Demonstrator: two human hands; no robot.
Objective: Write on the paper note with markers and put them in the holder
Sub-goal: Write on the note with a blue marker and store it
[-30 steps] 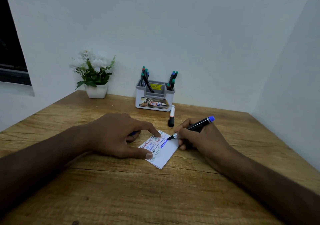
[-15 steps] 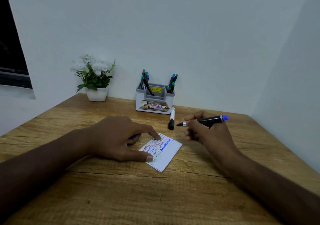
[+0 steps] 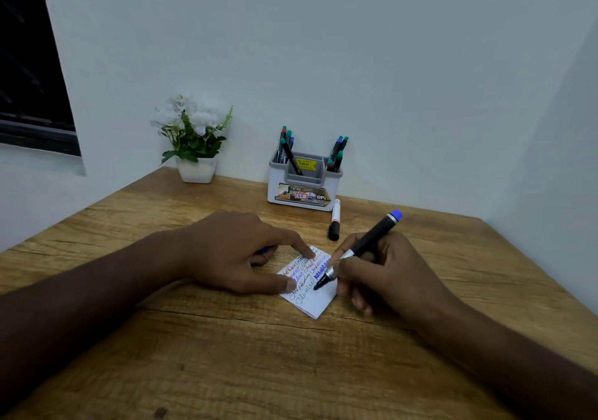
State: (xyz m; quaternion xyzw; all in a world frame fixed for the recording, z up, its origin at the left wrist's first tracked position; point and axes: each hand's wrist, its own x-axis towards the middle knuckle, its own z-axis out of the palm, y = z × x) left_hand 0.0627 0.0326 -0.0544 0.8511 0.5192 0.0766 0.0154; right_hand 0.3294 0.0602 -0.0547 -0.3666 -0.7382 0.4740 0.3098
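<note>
From the head view we judge the task well along but unfinished. Our note (image 3: 309, 285) lies on the bench (image 3: 226, 355) between our hands, already carrying several lines in red, blue and green, with bare space left at its near end. The holder (image 3: 304, 181) stands at the back against the wall with a good many markers upright in it, and one capped marker (image 3: 335, 220) lies loose just in front of it. So what is left, as we read it: finish this line, cap the pen, then put it and the loose one away.

Our left hand (image 3: 236, 253) pins the note — forefinger and thumb pressed flat on its left edge, other fingers curled under over something blue we cannot make out. Our right hand (image 3: 385, 274) grips the blue pen (image 3: 359, 249), tip down on the paper, barrel slanting up and away to the right.
</note>
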